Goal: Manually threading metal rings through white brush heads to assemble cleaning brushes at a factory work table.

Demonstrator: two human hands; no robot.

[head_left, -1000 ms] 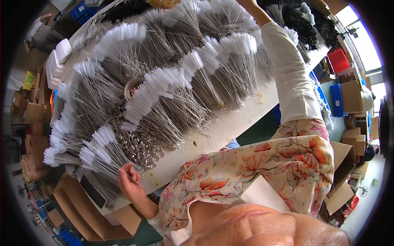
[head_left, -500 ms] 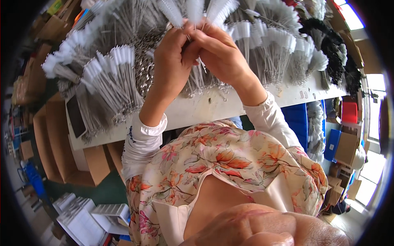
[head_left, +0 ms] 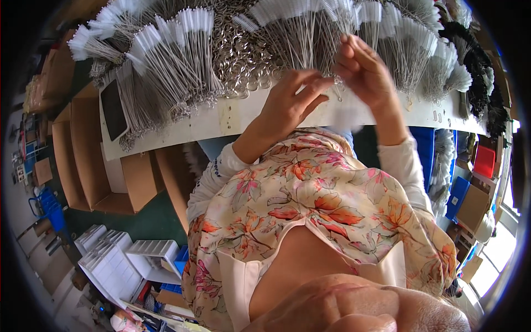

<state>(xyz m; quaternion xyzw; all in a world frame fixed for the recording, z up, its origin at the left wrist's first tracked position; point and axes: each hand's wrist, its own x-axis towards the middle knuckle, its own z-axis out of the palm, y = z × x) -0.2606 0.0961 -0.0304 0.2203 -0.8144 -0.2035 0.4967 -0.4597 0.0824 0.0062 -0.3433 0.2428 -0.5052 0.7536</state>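
Note:
My left hand [head_left: 290, 102] is above the table's front edge, thumb and fingers apart, with nothing visible in its grasp. To its right is my right hand [head_left: 368, 74], raised before the brush bundles, its bent fingers smeared by motion. Whether they grip anything is unclear. Below the right hand there is a blurred white shape [head_left: 348, 117], possibly a brush head. A thin wire end with a small loop [head_left: 339, 94] shows between the hands. Behind them lie white-bristled wire brushes [head_left: 301, 39], and a heap of metal rings [head_left: 243, 61] lies to their left.
More white brushes [head_left: 174, 61] are bundled on the left of the white table [head_left: 213, 124], beside a dark flat phone-like slab [head_left: 114, 110]. Black brushes [head_left: 470, 66] lie at the far right. Open cardboard boxes [head_left: 91, 160] stand below left; a blue bin [head_left: 425, 152] stands below right.
My hands were together holding several white brushes upright. Now they are apart, nearer the table's front edge and further right, and those brushes no longer stand up between them. The view has shifted.

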